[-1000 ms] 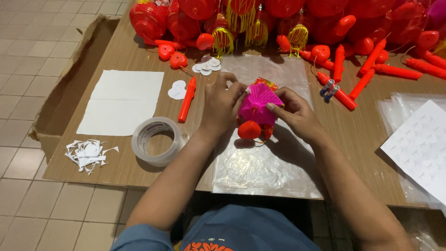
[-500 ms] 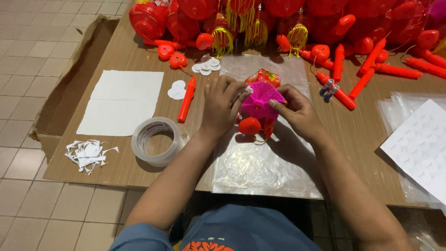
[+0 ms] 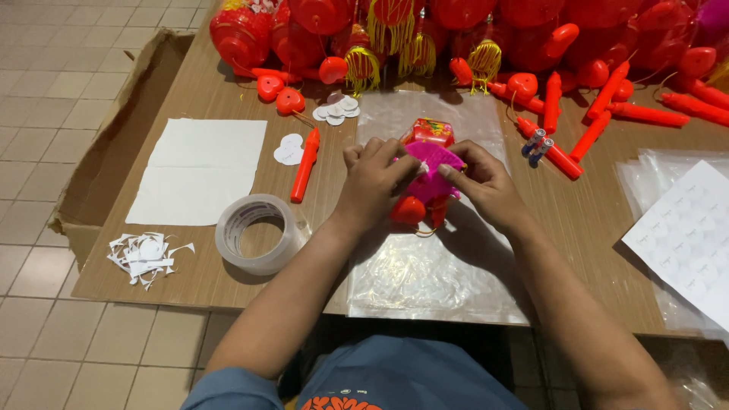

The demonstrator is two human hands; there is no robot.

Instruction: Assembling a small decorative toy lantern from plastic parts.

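Pink lantern toy (image 3: 433,171) at centre of surface, over clear plastic sheet (image 3: 425,266), pinched between left hand (image 3: 373,184) and right hand (image 3: 486,186), both grasping its pink top. Red heart piece (image 3: 408,210) hangs below. Step apparently assembly or sticker fitting; next move needs steady fingertip pressure. Tape roll (image 3: 257,231) left; red handle sticks (image 3: 305,163) beyond; red lantern pile (image 3: 319,30) farthest.

Bright pink lantern (image 3: 431,171) with a red heart piece (image 3: 408,210) near; red sticks (image 3: 305,165) left and right; white paper sheets (image 3: 199,171) left; clear tape roll (image 3: 258,233); yellow tassels (image 3: 363,67) far; brown cardboard tabletop (image 3: 607,220).
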